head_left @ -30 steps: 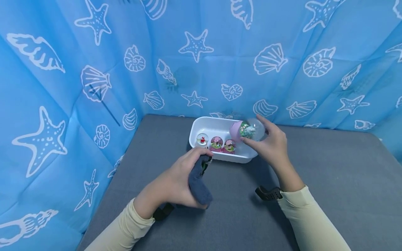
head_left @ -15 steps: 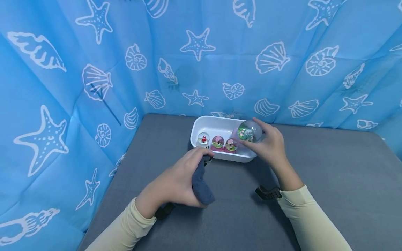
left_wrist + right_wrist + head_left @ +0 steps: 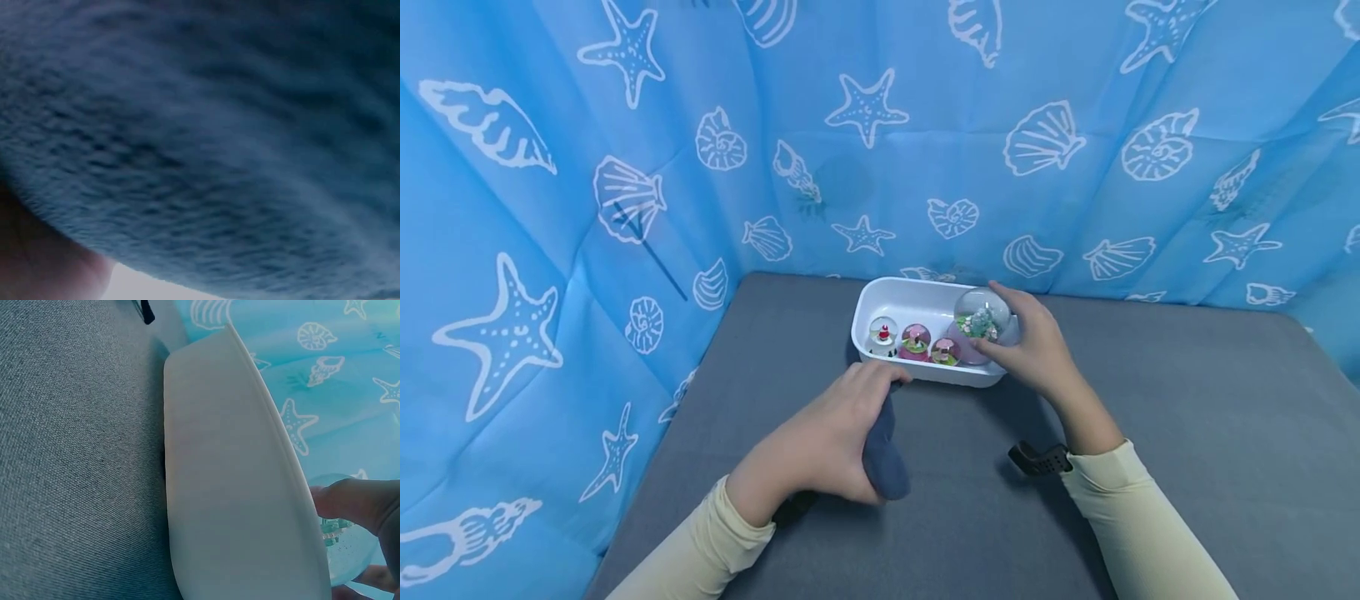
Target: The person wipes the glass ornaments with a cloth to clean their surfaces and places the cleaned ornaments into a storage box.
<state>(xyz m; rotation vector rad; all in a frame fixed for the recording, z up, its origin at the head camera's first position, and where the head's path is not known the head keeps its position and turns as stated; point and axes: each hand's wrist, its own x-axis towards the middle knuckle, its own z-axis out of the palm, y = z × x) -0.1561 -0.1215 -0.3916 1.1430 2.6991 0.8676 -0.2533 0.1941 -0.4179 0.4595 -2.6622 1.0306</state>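
Note:
My right hand holds a large snow globe by its clear dome, thumb in front. The globe stands nearly upright inside the right end of a white plastic tub, its pale pink base low in it. Whether the base touches the bottom I cannot tell. Left of it in the tub sit a small globe with a red figure and two pink-based ones. My left hand grips a dark blue-grey cloth in front of the tub. That cloth fills the left wrist view.
A grey cloth-covered table spreads around the tub. Behind and to the left hangs a blue curtain with white shells and starfish. In the right wrist view the tub's side wall rises between table and hand.
The large globe has turned from lying sideways above the tub to nearly upright and come down into it, moving slightly left with my right hand. My left hand keeps the cloth, turning slightly.

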